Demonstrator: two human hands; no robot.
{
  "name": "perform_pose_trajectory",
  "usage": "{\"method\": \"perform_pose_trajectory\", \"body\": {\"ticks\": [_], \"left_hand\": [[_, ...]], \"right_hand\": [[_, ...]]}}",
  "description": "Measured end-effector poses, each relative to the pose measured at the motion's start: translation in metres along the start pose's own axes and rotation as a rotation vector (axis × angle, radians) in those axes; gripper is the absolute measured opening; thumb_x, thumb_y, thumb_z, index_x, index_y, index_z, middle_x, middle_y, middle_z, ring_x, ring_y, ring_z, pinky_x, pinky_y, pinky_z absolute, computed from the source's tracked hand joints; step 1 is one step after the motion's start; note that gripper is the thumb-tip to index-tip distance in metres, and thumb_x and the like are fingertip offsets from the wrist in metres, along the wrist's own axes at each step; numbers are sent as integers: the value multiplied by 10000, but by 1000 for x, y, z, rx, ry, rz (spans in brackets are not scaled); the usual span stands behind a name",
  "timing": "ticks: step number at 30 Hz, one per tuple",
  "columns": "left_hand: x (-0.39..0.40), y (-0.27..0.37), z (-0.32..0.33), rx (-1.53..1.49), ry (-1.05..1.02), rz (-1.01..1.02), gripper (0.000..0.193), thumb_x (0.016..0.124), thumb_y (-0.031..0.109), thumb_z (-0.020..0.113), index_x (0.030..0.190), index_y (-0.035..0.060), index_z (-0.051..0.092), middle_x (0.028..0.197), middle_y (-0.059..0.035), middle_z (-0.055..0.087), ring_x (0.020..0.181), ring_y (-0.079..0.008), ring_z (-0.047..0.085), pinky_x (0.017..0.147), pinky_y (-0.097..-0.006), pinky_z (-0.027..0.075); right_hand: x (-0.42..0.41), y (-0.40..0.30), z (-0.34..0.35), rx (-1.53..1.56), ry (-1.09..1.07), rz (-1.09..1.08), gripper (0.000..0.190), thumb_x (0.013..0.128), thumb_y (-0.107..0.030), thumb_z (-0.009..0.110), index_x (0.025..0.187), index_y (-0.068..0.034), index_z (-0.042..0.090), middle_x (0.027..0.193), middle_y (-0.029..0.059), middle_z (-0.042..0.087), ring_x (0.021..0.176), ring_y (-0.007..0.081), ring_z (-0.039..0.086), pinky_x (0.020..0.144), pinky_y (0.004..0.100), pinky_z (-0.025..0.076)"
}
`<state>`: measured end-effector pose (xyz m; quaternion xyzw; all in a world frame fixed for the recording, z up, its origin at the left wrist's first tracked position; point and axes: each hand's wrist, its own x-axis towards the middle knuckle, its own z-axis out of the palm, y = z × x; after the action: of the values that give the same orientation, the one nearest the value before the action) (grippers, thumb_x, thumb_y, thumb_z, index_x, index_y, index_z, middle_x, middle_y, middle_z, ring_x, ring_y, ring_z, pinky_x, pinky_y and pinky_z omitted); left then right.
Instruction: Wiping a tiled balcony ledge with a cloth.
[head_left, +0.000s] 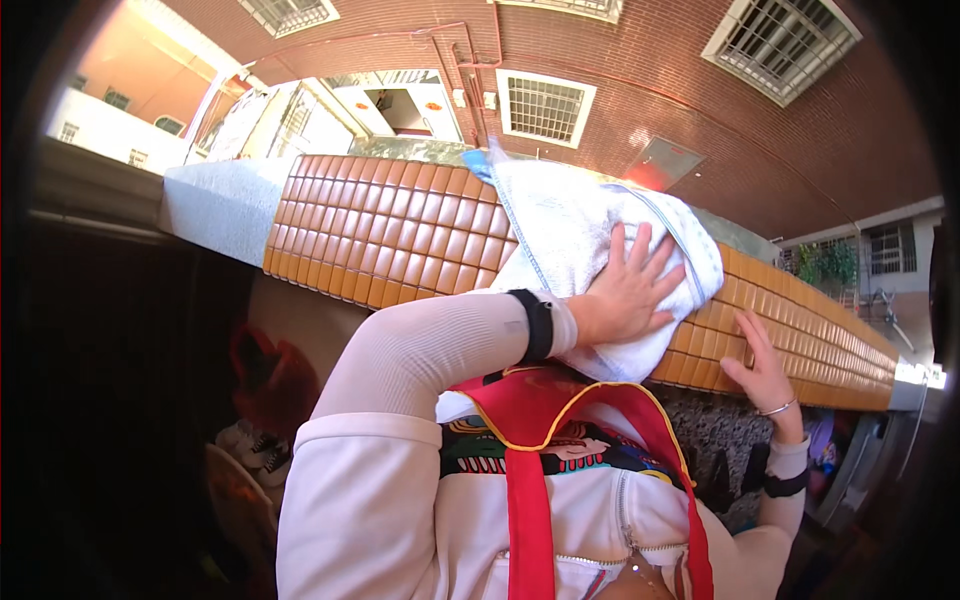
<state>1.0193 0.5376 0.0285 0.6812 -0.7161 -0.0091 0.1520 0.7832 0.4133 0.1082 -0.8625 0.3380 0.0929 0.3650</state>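
My left hand (630, 292) lies palm down with spread fingers on a bunched white towel with blue edging (555, 217). The towel is draped across a brown mat of small glossy tiles (397, 225), and its near end hangs over the mat's front edge. To the right of the towel, my right hand (761, 367) is just at the mat's near edge. Its fingers are apart and hold nothing; whether they touch the mat is unclear. Part of the mat is hidden beneath the towel.
The mat runs along a pale ledge (217, 202) that shows at its left end. A red-brick building with barred windows (546, 109) stands beyond. Shoes (259, 454) lie in shadow at lower left. A red apron (529, 487) covers my front.
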Motion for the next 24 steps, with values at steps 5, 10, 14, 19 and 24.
{"method": "perform_pose_trajectory", "body": {"ticks": [5, 10, 14, 19, 24], "left_hand": [[-53, -55, -19, -16, -44, 56, 596, 824, 491, 490, 1323, 172, 417, 1428, -143, 283, 1301, -395, 241, 1044, -590, 109], [-130, -146, -61, 261, -216, -516, 620, 852, 488, 463, 1360, 149, 354, 1461, -151, 208, 1322, -394, 192, 1036, -569, 128], [-198, -207, -88, 327, -128, -883, 639, 886, 516, 363, 1391, 131, 284, 1458, -142, 225, 1316, -416, 204, 1048, -544, 124], [-236, -242, -102, 360, -117, -1079, 664, 890, 538, 326, 1397, 115, 260, 1460, -153, 215, 1305, -442, 207, 1035, -578, 119], [-216, -240, -96, 367, -128, -1080, 657, 891, 528, 326, 1381, 92, 302, 1441, -165, 257, 1315, -412, 209, 1062, -518, 121]], "right_hand": [[10, -167, 6, 882, -704, -1193, 902, 803, -708, 338, 1283, 53, 402, 1317, 247, 397, 1214, 442, 374, 952, 537, 324], [-30, -228, 13, 1069, -1029, -1572, 831, 816, -673, 328, 1193, 58, 449, 1237, 289, 417, 1150, 491, 399, 932, 597, 304], [-34, -217, -5, 898, -996, -1544, 743, 832, -618, 368, 1137, 51, 474, 1191, 285, 436, 1121, 510, 410, 937, 611, 293], [-35, -216, -14, 736, -972, -1525, 635, 852, -549, 419, 1066, 43, 504, 1134, 279, 461, 1085, 533, 424, 944, 628, 280], [-21, -204, -28, 779, -1004, -1469, 677, 745, -540, 572, 1119, 13, 462, 1197, 253, 419, 1173, 508, 359, 998, 619, 201]]}}
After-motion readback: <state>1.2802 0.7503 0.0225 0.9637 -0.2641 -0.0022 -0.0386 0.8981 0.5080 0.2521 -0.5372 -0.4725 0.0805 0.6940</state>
